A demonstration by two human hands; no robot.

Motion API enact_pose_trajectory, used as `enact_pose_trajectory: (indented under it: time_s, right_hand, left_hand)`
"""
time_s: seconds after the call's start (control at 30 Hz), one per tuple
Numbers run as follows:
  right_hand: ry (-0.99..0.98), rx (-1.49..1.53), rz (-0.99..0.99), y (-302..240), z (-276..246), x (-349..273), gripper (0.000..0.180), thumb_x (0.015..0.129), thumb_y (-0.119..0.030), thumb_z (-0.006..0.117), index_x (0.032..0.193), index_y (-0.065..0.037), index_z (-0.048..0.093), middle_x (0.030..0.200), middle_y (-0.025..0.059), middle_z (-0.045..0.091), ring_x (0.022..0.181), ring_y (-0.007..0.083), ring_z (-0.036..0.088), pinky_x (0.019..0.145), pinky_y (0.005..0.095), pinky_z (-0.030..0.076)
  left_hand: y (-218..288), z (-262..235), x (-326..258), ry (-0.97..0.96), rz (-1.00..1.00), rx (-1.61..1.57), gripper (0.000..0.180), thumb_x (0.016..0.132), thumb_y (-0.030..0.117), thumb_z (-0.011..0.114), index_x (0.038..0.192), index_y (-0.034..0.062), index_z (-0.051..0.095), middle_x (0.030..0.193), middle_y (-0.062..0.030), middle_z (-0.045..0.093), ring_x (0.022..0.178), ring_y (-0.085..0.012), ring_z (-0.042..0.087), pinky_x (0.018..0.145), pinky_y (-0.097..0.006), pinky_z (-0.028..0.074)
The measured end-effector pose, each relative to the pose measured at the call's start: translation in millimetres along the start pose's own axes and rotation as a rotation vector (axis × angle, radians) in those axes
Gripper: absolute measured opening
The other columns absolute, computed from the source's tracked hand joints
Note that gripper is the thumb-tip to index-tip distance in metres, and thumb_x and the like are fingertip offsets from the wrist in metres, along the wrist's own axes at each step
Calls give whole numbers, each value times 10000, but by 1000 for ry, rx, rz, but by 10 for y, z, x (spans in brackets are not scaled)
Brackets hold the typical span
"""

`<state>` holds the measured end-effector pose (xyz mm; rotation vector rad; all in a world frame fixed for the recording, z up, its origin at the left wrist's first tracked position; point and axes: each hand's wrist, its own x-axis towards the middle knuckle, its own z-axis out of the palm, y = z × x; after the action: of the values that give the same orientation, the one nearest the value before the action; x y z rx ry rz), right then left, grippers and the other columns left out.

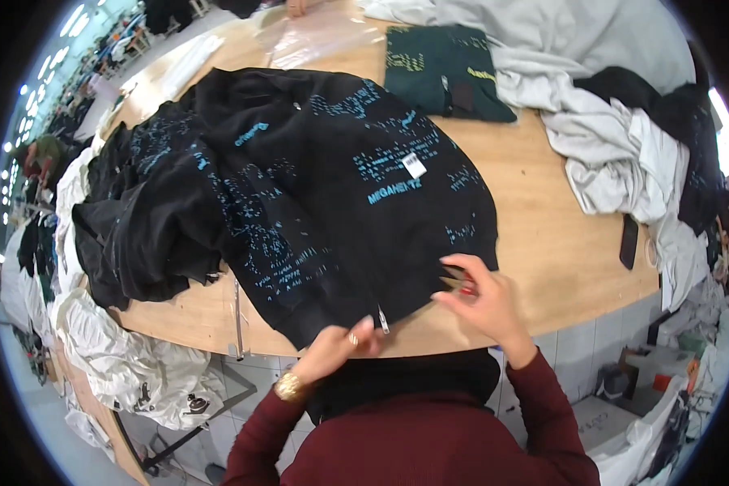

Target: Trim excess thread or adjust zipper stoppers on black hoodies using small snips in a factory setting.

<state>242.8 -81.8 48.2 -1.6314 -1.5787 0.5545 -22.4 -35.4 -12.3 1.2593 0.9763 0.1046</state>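
Note:
A black zip-up sweatshirt (324,219) with blue print lies spread on the wooden table in front of me. My left hand (340,350) is at its near hem, fingers closed on the fabric beside the light metal zipper end (384,320). Just above the hem on the right, my right hand (492,301) grips a small pair of thread snips (465,285) with red on the handle. Their blades point left over the black cloth. A white tag (414,165) rests on the printed part of the sweatshirt.
More dark printed garments (146,235) are heaped at the left. A folded green garment (445,69) lies at the far side, near clear plastic bags (320,36). Light grey cloth (616,154) is piled on the right beside a black phone (628,241). White fabric (130,356) hangs at the left edge.

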Motion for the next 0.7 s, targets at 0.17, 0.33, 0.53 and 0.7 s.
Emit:
enact_pose_trajectory:
  time_s: [0.17, 0.33, 0.53, 0.7]
  right_hand:
    - [285, -276, 293, 846, -334, -251, 240, 798, -169, 690, 984, -28, 634, 782, 100, 592, 650, 183, 590, 618, 277, 475]
    - [380, 250, 510, 1599, -117, 126, 293, 838, -259, 680, 947, 11, 639, 711, 49, 589, 639, 137, 530, 599, 285, 428]
    - [384, 962, 448, 864, -380, 515, 259, 813, -120, 688, 1027, 0, 605, 925, 67, 655, 745, 151, 625, 653, 247, 493]
    - [489, 841, 512, 719, -1289, -122, 211, 844, -120, 619, 1015, -15, 555, 866, 83, 646, 663, 143, 629, 602, 255, 525]
  left_hand:
    - [12, -563, -551, 318, 275, 10, 133, 874, 118, 627, 957, 14, 628, 982, -61, 606, 843, -108, 602, 708, -240, 503]
    - [-533, -1274, -190, 1194, 295, 127, 628, 790, 194, 732, 1286, 12, 395, 1170, -101, 499, 985, -186, 538, 828, -293, 456]
    - [-203, -1207, -355, 642, 219, -339, 342, 835, 123, 666, 1127, -25, 566, 1020, -42, 635, 881, -118, 581, 764, -253, 465]
    - [-257, -967, -1351, 295, 112, -248, 485, 775, 99, 715, 1214, -6, 538, 1004, -49, 652, 927, -152, 613, 806, -297, 503]
